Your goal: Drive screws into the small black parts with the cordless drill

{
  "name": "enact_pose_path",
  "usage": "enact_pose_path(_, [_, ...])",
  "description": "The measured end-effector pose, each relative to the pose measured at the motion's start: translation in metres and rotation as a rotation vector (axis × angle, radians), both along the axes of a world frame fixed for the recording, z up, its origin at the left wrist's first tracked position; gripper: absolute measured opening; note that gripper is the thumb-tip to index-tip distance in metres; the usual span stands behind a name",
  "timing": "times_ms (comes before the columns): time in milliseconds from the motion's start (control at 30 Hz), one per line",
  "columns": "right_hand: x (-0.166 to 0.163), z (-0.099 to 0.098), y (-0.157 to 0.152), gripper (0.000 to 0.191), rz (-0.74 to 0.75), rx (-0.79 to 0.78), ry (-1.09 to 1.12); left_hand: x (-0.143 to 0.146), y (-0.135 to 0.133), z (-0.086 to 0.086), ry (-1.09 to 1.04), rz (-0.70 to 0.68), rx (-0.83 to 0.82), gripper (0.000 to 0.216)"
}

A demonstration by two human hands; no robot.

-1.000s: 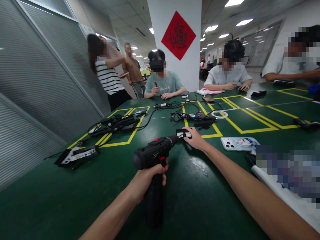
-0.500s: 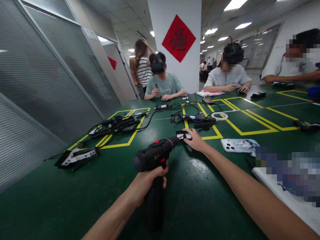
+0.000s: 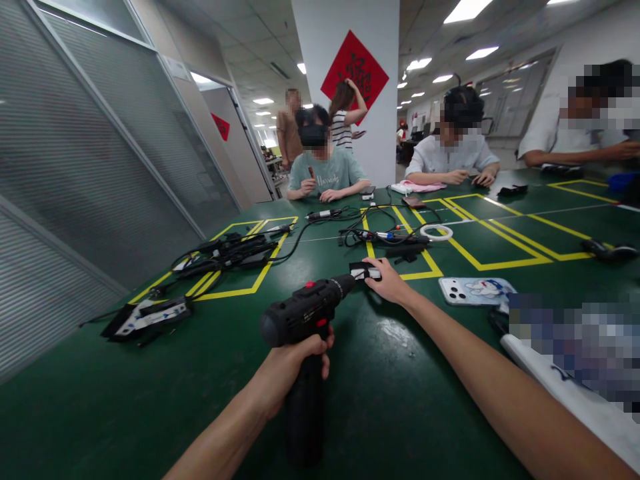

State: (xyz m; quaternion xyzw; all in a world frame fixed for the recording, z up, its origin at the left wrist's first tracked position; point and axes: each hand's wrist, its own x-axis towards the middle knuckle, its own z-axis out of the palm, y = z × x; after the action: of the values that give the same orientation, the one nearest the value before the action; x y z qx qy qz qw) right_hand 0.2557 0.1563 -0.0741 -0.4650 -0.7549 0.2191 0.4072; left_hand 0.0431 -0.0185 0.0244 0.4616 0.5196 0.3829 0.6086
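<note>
My left hand (image 3: 299, 360) is wrapped round the grip of a black cordless drill (image 3: 300, 315) with red buttons. The drill points away from me and to the right. Its chuck end meets a small black-and-white piece (image 3: 358, 269) lying on the green table (image 3: 400, 413). My right hand (image 3: 389, 283) grips that piece from the right, with thumb and fingers closed on its edge. What the piece is I cannot make out, and the exact contact of the bit is too small to tell.
Tangled black cables and devices (image 3: 235, 250) lie at the left, near a black-and-white part (image 3: 155, 315). More cables, a white ring (image 3: 437, 233) and a phone (image 3: 475, 291) are ahead and right. Co-workers sit across the table, one in a green shirt (image 3: 327, 175).
Both hands, the drill and the small piece keep nearly the same places, with a slight shift of the view. Behind, a person in a striped top has moved right.
</note>
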Motion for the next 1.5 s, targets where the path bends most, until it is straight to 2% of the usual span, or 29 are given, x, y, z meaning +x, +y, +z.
enact_pose_path(500, [-0.0015, -0.0041, 0.0029, 0.05, -0.014, 0.014, 0.013, 0.0027, -0.0002, 0.0024, -0.001, 0.027, -0.009, 0.02])
enact_pose_path(900, [-0.0016, -0.0001, -0.0011, 0.05, -0.007, -0.005, 0.027, -0.0036, 0.0047, -0.0012, -0.026, -0.005, -0.051, 0.024])
enact_pose_path(1100, [-0.0011, 0.0006, -0.0014, 0.05, -0.009, -0.007, 0.026, -0.0026, 0.0063, -0.0046, -0.011, 0.032, -0.062, 0.024])
enact_pose_path(1500, [-0.001, -0.004, 0.0021, 0.051, -0.004, 0.013, 0.014, -0.0034, 0.0018, 0.003, -0.021, -0.041, -0.025, 0.02])
